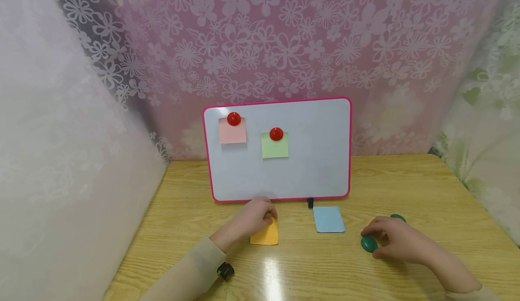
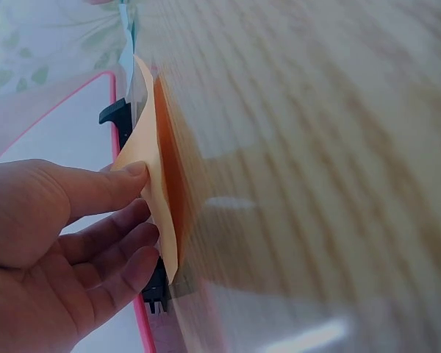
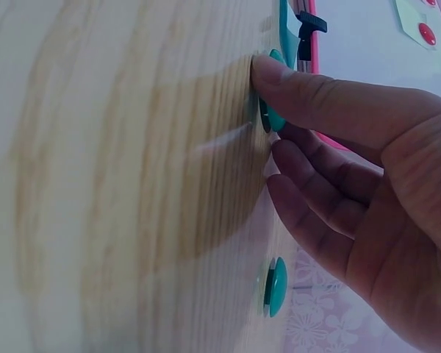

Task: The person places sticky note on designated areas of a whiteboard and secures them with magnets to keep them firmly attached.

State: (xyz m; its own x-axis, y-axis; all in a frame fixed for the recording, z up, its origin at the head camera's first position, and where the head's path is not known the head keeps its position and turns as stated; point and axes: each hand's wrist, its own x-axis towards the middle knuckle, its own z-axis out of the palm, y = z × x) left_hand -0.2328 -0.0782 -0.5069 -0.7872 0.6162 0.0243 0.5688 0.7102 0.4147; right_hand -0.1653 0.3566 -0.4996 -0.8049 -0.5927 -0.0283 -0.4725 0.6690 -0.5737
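The left hand pinches the far edge of a square orange sticky note, thumb on one face and fingers on the other; the left wrist view shows that edge peeled up off the pale wooden table while the near edge lies flat. The note sits near the middle of the table, just in front of the lower rim of the pink-framed whiteboard, which stands upright toward the table's back edge. The right hand curls over a round dark green magnet, thumb tip pressed at its side, the other fingers loosely bent and near it; whether they grip it cannot be told. A second green magnet lies just behind the hand, apart from the first. Between the two hands a light blue sticky note lies flat, close to the board's black foot. On the board a pink note and a green note hang in the upper left, each under a red magnet; the board's right half is bare white. Open tabletop runs along the near edge and out to the right corner.
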